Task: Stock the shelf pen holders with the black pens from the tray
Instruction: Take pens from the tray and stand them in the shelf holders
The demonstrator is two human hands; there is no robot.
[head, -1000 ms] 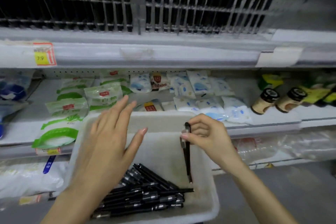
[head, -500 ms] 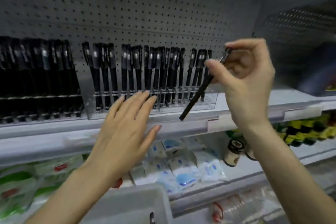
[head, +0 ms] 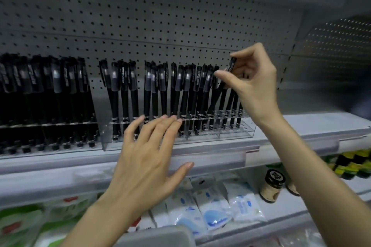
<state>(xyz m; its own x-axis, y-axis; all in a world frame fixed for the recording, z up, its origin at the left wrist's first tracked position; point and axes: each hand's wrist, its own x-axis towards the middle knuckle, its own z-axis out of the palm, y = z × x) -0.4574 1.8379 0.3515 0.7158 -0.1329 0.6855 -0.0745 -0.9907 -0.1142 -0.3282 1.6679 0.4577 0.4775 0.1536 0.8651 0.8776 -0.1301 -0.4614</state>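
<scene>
My right hand (head: 249,80) pinches a black pen (head: 218,90) near its cap, tilted, its tip down among the holes at the right part of the clear pen holder (head: 234,133) on the shelf. Several black pens (head: 160,94) stand upright in that holder. A second holder (head: 46,96) to the left is packed with black pens. My left hand (head: 148,156) is spread flat with straight fingers, fingertips at the holder's front. Only the white tray's rim (head: 160,232) shows at the bottom edge.
Grey pegboard (head: 160,26) backs the shelf. Below the shelf rail (head: 210,158) lie white and blue packets (head: 212,210), green packs (head: 20,224) at left, and a dark-capped jar (head: 272,186) at right with yellow-green items (head: 353,164) beyond.
My right hand carried the pen from the tray up to the shelf and lowered its tip into the holder. The view rose from the tray to the pen shelf; my left hand stayed spread.
</scene>
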